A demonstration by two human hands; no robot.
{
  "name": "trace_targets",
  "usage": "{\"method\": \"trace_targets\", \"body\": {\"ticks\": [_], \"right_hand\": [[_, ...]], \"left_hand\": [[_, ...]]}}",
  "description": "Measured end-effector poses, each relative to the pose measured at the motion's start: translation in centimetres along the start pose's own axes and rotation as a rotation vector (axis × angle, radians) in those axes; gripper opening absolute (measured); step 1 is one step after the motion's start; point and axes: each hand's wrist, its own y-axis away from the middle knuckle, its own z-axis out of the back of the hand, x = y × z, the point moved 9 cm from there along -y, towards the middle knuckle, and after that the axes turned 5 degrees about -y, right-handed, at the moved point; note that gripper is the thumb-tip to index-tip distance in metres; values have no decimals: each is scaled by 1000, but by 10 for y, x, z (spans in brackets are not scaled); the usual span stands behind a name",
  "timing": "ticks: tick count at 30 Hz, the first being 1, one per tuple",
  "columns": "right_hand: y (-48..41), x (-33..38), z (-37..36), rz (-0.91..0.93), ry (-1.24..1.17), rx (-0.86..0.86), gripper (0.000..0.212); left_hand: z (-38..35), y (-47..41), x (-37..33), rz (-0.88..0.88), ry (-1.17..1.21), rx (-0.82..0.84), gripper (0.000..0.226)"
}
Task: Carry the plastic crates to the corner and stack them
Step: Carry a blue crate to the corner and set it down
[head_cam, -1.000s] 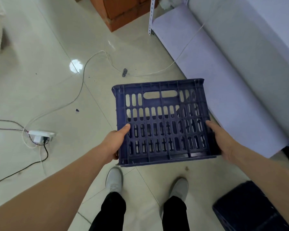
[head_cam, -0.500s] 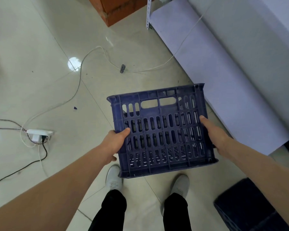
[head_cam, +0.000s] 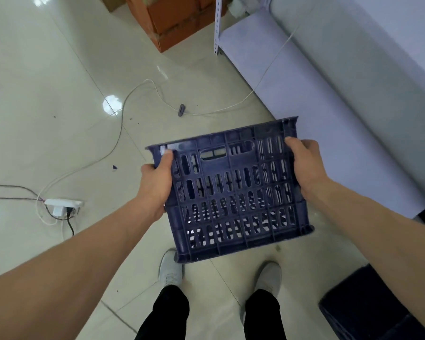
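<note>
A dark blue slotted plastic crate (head_cam: 233, 192) hangs in the air above my feet, tipped so one slotted wall with a handle cut-out faces me. My left hand (head_cam: 156, 185) grips its left edge with the thumb on the upper rim. My right hand (head_cam: 304, 165) grips the right edge near the top corner. A second dark crate (head_cam: 373, 307) stands on the floor at the bottom right, partly cut off by the frame.
A white power strip (head_cam: 62, 204) with black and white cables lies on the tiled floor at left. A white cable (head_cam: 138, 89) snakes across the middle. An orange-brown box (head_cam: 174, 18) and a white shelf post (head_cam: 217, 25) stand ahead. A pale panel (head_cam: 329, 99) runs along the right.
The crate has tipped further toward me and both hands have slid up its sides toward the upper rim. The view has shifted slightly, showing more of the floor ahead.
</note>
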Motion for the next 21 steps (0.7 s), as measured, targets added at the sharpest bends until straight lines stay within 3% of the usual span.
{"method": "trace_targets", "body": {"ticks": [3, 8, 13, 15, 16, 21], "right_hand": [[9, -6, 1, -11, -22, 5, 55], [26, -30, -1, -101, 11, 9, 73], [53, -50, -1, -142, 17, -186, 89], [65, -75, -10, -276, -65, -248, 121], [70, -86, -14, -329, -92, -268, 127], [94, -120, -22, -438, -134, -310, 136]], "left_hand": [[4, 1, 12, 102, 44, 62, 81], [5, 13, 34, 225, 17, 139, 66], [2, 25, 48, 216, -14, 150, 24], [3, 31, 58, 218, -13, 164, 20], [3, 33, 67, 232, -17, 171, 18], [6, 45, 104, 278, -64, 222, 12]]}}
